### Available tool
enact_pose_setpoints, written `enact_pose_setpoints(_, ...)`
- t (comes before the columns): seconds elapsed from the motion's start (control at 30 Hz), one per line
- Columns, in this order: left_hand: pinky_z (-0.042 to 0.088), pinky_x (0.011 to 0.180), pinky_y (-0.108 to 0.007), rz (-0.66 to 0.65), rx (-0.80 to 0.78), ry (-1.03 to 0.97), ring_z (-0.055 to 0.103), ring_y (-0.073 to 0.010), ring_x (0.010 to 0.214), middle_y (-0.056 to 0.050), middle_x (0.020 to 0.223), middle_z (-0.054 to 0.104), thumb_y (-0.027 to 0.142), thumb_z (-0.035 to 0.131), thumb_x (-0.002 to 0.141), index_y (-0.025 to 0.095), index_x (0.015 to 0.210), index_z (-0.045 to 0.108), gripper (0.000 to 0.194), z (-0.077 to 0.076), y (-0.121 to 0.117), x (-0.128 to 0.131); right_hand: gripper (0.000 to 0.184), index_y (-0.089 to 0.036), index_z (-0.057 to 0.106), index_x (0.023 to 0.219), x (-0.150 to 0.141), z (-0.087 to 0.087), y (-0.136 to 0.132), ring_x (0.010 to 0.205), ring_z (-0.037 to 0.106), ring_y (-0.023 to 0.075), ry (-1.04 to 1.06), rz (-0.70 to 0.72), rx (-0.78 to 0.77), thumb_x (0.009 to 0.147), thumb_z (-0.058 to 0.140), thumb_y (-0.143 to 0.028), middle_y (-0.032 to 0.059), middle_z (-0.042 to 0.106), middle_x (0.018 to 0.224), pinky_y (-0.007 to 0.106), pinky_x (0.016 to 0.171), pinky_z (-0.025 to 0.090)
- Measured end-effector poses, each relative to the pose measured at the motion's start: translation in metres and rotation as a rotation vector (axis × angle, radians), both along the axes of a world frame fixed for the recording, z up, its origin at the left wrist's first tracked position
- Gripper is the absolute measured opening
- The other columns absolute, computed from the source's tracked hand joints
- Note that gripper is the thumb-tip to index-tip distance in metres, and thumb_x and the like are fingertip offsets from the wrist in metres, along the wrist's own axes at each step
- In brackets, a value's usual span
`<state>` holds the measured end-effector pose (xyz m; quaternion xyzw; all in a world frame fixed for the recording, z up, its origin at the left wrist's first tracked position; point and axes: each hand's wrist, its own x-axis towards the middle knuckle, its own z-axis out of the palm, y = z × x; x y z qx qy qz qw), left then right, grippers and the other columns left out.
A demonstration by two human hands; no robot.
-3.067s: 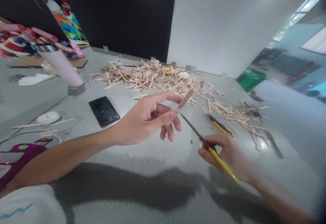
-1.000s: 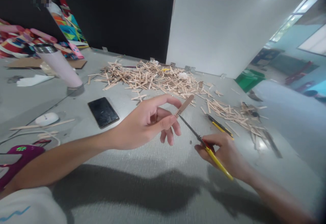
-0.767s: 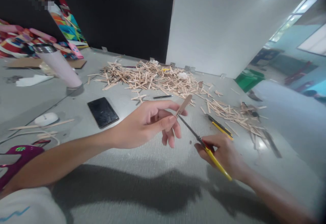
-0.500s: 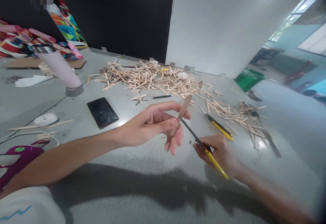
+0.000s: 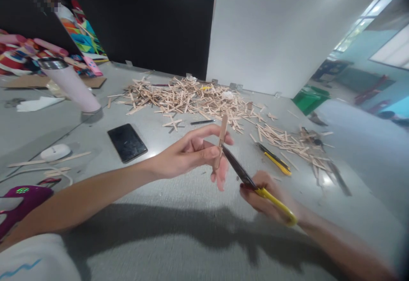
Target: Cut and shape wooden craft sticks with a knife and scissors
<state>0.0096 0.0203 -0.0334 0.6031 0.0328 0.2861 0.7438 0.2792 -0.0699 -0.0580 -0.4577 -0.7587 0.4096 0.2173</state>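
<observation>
**Wooden stick (image 5: 223,127) pinched in L hand (image 5: 188,151), yellow-handled scissors (image 5: 240,171) in R hand (image 5: 270,183)**

I've got the stick mid-view, up off the counter (image 5: 159,198), near upright, its rounded end leading up past the L hand. Those L fingers are closed on it: thumb on the near side, index curled over behind, the others loosely bent below. I read it as a light tip-pinch, prob. so the upper part & R-facing edge stay exposed to the blades.

R hand is closed around the scissors' handles, blades angled up-left w/ tips at the stick's edge, just beside the thumb. Holding them low & out to the R seems meant to keep that hand off the line btwn tips and stick. R hand & tips are blurry on my feed, so can't tell if the blades touch the wood or how far apart they are.

Other stuff: big stick pile (image 5: 182,97) at the back, against the black panel (image 5: 159,21) & white panel (image 5: 255,33); smaller stick spread (image 5: 281,138) to the R. Utility knife (image 5: 275,161) lies just beyond the R hand, so I'd count it the nearest obstacle there. Thin black tool (image 5: 202,122) is flat behind the L hand. Phone (image 5: 128,143) sits just beyond the L forearm, w/ pink tumbler (image 5: 70,87) & white rounded gadget (image 5: 55,152) further L. Purple device (image 5: 22,206) sits by that forearm, at the frame's L edge.
</observation>
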Motion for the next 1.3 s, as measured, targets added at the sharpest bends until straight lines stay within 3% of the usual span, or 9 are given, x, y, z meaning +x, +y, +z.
enact_pose_setpoints(0.1,0.065,0.073,-0.037,0.018,0.012,-0.004,0.085,-0.0253,0.080,-0.003,0.083,0.080,0.042,0.066,0.112,0.025,0.124,0.055,0.023,0.002,0.003,-0.002,0.057,-0.025,0.042,0.057,-0.004,0.006,-0.001,0.042,0.034,0.0095,0.116,-0.008,-0.261,0.101,0.064,-0.053,-0.0046,0.042,0.049,0.027,0.041,0.028)
enact_pose_setpoints(0.2,0.065,0.071,-0.034,0.101,0.074,0.001,0.085,-0.0234,0.079,-0.003,0.083,0.082,0.037,0.062,0.115,0.024,0.125,0.059,0.017,0.009,0.003,-0.006,0.059,-0.024,0.045,0.057,-0.004,0.009,0.001,0.042,0.036,0.0088,0.116,-0.044,-0.340,0.098,0.068,-0.059,-0.0047,0.044,0.049,0.025,0.041,0.029)
enact_pose_setpoints(0.43,0.064,0.063,-0.025,0.375,0.165,0.170,0.084,-0.0202,0.077,-0.010,0.095,0.085,0.034,0.068,0.112,0.013,0.125,0.069,0.025,0.027,-0.011,-0.009,0.057,-0.022,0.048,0.067,0.008,0.006,0.007,0.053,0.040,0.0100,0.122,-0.037,-0.206,0.100,0.069,-0.064,-0.0040,0.047,0.061,0.024,0.048,0.029)
enact_pose_setpoints(0.6,0.060,0.057,-0.022,0.448,0.183,0.245,0.081,-0.0171,0.069,-0.008,0.092,0.084,0.035,0.069,0.111,0.014,0.128,0.069,0.027,0.029,-0.018,-0.010,0.053,-0.023,0.043,0.067,0.012,0.006,0.007,0.058,0.030,0.0108,0.017,-0.026,-0.028,0.101,0.070,-0.053,-0.0063,0.032,0.062,0.026,0.053,0.028)
enact_pose_setpoints(0.83,0.054,0.052,-0.019,0.449,0.253,0.302,0.076,-0.0129,0.061,-0.005,0.087,0.081,0.031,0.066,0.111,0.015,0.124,0.074,0.022,0.034,-0.026,-0.013,0.050,-0.023,0.038,0.061,0.002,0.015,0.005,0.060,0.029,0.0124,-0.166,-0.091,0.110,0.097,0.065,-0.044,-0.0048,0.029,0.061,0.028,0.054,0.026)
enact_pose_setpoints(1.03,0.055,0.055,-0.018,0.463,0.310,0.344,0.073,-0.0108,0.059,-0.003,0.084,0.080,0.028,0.065,0.111,0.017,0.122,0.077,0.020,0.038,-0.028,-0.017,0.047,-0.023,0.035,0.061,0.002,0.013,0.005,0.059,0.026,0.0116,-0.169,-0.083,0.116,0.095,0.064,-0.037,-0.0056,0.026,0.061,0.028,0.054,0.023)
enact_pose_setpoints(1.3,0.051,0.050,-0.017,0.470,0.356,0.377,0.071,-0.0107,0.058,-0.004,0.084,0.080,0.031,0.065,0.111,0.019,0.128,0.079,0.025,0.037,-0.028,-0.018,0.050,-0.023,0.038,0.059,0.000,0.014,0.005,0.059,0.027,0.0122,-0.150,-0.089,0.135,0.095,0.068,-0.040,-0.0052,0.027,0.061,0.028,0.053,0.025)
